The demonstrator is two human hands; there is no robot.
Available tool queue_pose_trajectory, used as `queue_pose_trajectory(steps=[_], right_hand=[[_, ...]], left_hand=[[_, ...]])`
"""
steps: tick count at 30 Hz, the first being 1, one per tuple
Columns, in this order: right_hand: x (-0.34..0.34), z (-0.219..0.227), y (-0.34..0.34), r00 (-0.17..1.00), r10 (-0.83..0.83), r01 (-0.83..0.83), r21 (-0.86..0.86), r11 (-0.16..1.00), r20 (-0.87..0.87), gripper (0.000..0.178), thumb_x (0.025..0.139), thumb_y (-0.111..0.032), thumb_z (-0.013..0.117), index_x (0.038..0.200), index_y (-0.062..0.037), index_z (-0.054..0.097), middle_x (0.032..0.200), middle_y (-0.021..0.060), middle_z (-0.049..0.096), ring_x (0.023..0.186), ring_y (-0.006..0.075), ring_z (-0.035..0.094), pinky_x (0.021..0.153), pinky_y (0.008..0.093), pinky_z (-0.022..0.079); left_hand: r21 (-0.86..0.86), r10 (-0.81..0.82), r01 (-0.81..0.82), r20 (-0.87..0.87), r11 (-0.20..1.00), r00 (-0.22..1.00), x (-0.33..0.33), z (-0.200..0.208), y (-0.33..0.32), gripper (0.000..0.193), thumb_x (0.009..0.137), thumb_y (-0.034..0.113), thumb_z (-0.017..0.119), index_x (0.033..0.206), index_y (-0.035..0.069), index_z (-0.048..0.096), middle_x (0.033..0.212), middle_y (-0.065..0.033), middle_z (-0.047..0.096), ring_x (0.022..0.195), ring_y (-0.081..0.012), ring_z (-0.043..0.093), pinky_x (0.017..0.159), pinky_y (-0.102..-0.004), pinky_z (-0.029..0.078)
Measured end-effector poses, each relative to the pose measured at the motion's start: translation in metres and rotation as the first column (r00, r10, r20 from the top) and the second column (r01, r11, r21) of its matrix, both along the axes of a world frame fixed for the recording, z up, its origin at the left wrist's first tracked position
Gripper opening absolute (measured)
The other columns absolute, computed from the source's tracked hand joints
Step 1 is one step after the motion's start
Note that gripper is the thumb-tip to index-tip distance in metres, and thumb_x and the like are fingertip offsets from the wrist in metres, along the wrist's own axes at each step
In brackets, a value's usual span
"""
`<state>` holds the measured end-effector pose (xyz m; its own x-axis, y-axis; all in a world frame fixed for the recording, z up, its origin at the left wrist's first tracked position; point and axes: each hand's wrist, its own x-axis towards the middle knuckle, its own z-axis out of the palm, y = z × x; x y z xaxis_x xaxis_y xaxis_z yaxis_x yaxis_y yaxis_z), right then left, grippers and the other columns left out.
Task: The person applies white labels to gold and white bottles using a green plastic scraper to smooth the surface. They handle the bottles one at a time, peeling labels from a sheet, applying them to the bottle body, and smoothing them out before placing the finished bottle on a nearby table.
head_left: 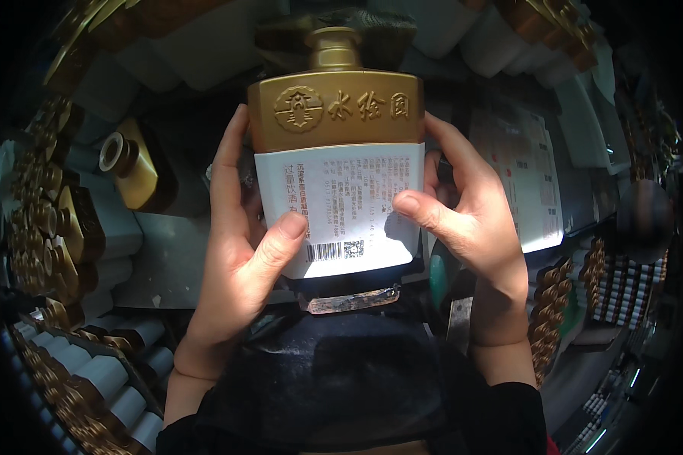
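Between my two hands is a liquor bottle (336,189) with a gold embossed shoulder, an uncapped gold neck and a white label on its body. My left hand (243,227) grips its left side, with the thumb pressed on the label's lower left. From the other side my right hand (467,208) holds it, the thumb lying on the label's right part. The fingers of both hands reach behind the bottle and are partly hidden. Its clear glass base (349,300) shows below the label, and bright light falls across the label's lower right.
A gold-necked bottle (133,165) lies on the grey table (163,250) to the left. Printed label sheets (520,178) are at the right. Many gold-and-white bottles (76,227) stand in rows at the left, more (550,303) at the right. Something green (437,280) sits near my right wrist.
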<state>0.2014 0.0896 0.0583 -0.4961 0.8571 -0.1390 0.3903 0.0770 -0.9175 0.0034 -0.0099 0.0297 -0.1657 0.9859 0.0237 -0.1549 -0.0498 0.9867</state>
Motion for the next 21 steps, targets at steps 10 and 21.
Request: queue_pose_trajectory(steps=[10, 21], right_hand=[[-0.004, -0.005, 0.003, 0.997, -0.039, 0.022, 0.245, 0.969, 0.062, 0.065, 0.085, -0.028, 0.075, 0.134, 0.0060, 0.050, 0.064, 0.0039, 0.054, 0.060, 0.0102, 0.054, 0.057, 0.0259, 0.044], [-0.004, -0.008, 0.002, 0.999, -0.037, 0.032, 0.229, 0.973, 0.020, 0.063, 0.087, -0.032, 0.073, 0.132, 0.0063, 0.050, 0.065, 0.0038, 0.052, 0.060, 0.0103, 0.051, 0.057, 0.0263, 0.043]], left_hand=[[0.146, 0.114, -0.100, -0.095, 0.984, 0.989, 0.003, -0.002, 0.026, 0.078, 0.098, 0.022, 0.056, 0.156, 0.004, 0.007, 0.152, -0.0198, 0.030, 0.139, -0.0277, 0.034, 0.115, -0.0389, 0.028], [0.153, 0.087, -0.070, -0.109, 0.986, 0.990, -0.004, -0.007, 0.022, 0.069, 0.100, 0.015, 0.049, 0.156, 0.002, 0.011, 0.153, -0.0199, 0.029, 0.142, -0.0275, 0.030, 0.117, -0.0379, 0.023]])
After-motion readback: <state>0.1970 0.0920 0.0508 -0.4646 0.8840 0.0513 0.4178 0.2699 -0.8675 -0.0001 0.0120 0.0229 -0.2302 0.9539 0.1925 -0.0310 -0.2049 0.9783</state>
